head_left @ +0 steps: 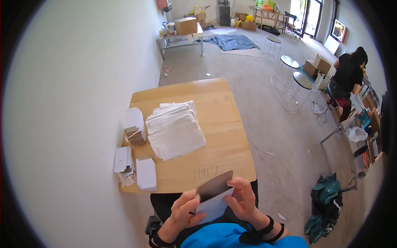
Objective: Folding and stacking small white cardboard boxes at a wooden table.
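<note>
Close to my body, at the table's near edge, both hands hold a small white cardboard piece (216,206), like a flat folding box. Its two panels stand apart at the top, showing a grey-brown inner face. My left hand (181,211) grips the left side, with the thumb across the white front. On the other side, my right hand (243,199) pinches the right edge between thumb and fingers. Ahead on the wooden table (219,109) lies a wide, fanned pile of white paper sheets or flat sleeves (175,130).
Along the table's left side sit a stack of white boxes (134,120), an open white box (123,160) and another white stack (146,174). Round stools (303,80) stand to the right. A person (350,74) bends over a cluttered side table (351,134). Dark green plastic (324,194) lies on the floor.
</note>
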Demonstrator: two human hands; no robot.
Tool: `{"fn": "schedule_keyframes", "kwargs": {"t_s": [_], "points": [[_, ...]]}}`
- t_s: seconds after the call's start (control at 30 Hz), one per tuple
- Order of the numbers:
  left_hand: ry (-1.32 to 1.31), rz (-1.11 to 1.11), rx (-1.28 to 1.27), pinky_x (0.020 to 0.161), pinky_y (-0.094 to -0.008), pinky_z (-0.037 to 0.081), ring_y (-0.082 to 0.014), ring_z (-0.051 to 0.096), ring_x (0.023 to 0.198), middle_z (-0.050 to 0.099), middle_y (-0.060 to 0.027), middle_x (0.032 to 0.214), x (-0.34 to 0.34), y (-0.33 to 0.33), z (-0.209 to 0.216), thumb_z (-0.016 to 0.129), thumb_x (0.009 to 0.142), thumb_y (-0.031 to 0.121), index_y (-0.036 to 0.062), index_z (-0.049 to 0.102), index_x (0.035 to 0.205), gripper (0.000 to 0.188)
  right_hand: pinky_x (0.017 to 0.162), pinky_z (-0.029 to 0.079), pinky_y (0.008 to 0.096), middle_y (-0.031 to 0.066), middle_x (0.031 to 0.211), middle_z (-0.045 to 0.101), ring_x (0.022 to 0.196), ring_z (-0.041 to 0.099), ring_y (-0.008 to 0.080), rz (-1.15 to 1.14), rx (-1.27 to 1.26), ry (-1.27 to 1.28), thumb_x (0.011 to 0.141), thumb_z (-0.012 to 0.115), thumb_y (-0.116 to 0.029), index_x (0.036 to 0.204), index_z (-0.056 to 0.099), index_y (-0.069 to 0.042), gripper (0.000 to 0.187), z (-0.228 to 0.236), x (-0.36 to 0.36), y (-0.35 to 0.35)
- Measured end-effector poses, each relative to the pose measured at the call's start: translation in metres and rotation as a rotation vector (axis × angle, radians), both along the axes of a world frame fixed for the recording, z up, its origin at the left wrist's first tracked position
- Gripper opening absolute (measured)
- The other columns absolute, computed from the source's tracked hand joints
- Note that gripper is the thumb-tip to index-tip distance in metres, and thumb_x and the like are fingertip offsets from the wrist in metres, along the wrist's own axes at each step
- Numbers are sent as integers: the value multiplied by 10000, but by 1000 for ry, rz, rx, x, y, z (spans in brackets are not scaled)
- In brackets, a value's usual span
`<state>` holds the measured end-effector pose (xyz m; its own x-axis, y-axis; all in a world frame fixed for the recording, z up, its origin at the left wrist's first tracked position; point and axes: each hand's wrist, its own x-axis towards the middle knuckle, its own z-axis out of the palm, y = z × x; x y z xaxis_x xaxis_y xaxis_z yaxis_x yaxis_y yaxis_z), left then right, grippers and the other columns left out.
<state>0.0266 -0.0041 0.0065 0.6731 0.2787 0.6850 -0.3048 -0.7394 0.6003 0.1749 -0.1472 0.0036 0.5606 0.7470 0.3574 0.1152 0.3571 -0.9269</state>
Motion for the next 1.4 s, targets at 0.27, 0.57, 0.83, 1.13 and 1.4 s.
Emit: {"fn": "schedule_keyframes", "kwargs": {"t_s": [0.27, 0.57, 0.83, 1.13, 1.4], "points": [[-155, 35, -692, 695, -311, 537, -224, 649, 810, 633, -204, 954, 6, -30, -12, 818, 735, 114, -17, 514, 1177, 552, 621, 433, 190, 49, 896, 578, 725, 523, 55, -76, -68, -16, 929, 571, -23, 1101, 493, -8, 189, -1, -7, -7], [252, 44, -290, 750, -244, 516, -145, 608, 842, 593, -111, 987, -6, -10, 2, 713, 805, -11, -13, 549, 1073, 315, 561, 447, 195, 14, 777, 582, 640, 520, 44, -126, -220, -125, 894, 652, -62, 996, 520, -30, 171, -9, -5, -17], [267, 135, -828, 758, -265, 539, -131, 649, 877, 655, -105, 936, 0, -42, -20, 693, 852, 34, 16, 523, 1130, 326, 522, 447, 212, 62, 766, 606, 598, 538, 94, -310, -118, -318, 809, 753, -74, 918, 552, -30, 233, -23, -8, -6], [353, -12, -542, 747, -279, 556, -142, 638, 886, 629, -110, 1008, -5, -30, -15, 654, 860, -41, -3, 501, 1126, 309, 463, 366, 226, 60, 648, 544, 528, 485, 118, -375, -96, -313, 820, 721, -70, 771, 578, -16, 160, -20, -1, -5], [447, -23, -680, 705, -244, 543, -145, 634, 839, 620, -122, 1007, -2, -27, -16, 667, 849, -25, -25, 609, 993, 155, 640, 470, 256, 101, 810, 645, 690, 582, 148, -261, -131, 114, 967, 552, -266, 823, 618, 8, 317, -22, 0, -1]]}}
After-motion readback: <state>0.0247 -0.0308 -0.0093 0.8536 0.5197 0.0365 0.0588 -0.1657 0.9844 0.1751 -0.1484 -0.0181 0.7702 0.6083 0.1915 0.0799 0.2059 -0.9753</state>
